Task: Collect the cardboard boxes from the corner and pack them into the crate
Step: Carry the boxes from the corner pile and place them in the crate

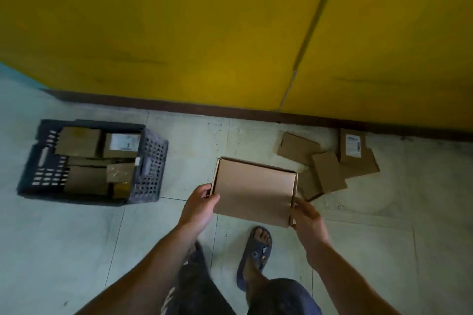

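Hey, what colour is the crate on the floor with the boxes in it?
Dark navy, nearly black, with perforated sides; the crate shows in the head view.

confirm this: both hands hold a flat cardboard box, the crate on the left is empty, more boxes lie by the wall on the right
Not empty: the head view shows the crate holding several packed boxes. The rest stands: left hand and right hand hold the flat box, and loose boxes lie by the wall.
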Demonstrator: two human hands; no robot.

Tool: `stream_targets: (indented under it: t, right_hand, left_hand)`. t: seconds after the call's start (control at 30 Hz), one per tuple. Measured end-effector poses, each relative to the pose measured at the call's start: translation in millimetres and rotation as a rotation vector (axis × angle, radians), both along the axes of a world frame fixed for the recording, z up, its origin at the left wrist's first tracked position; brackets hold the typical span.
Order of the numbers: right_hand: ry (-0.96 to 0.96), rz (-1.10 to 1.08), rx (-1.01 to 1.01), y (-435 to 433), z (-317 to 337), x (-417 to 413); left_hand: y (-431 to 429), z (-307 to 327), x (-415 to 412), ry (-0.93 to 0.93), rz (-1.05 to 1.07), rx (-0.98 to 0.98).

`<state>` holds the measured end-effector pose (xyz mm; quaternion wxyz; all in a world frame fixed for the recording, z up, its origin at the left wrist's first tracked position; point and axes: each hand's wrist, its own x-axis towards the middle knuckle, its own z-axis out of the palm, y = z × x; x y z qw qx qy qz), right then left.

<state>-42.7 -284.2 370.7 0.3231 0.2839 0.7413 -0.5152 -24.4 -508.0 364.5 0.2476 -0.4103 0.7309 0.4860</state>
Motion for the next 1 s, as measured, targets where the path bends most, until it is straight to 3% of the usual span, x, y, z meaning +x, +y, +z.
stream_targets:
  t: [0.23, 0.53, 1.0]
  right_hand:
    - [0.046, 0.241, 0.036, -136.7, 36.8, 41.5]
    - [-0.025, 0.352, 0.002, -329.1, 71.9, 128.1]
    - [-0.048, 0.491, 0.074, -541.1, 19.2, 108.8]
  left_hand:
    - [-121.9, 59.4, 102.2, 0.121, 0.208, 0.016]
    - [-303.3, 93.9, 230.0, 0.133, 0.411, 0.082]
    - [-502.6, 42.7, 214.1, 0.059, 0.483, 0.053]
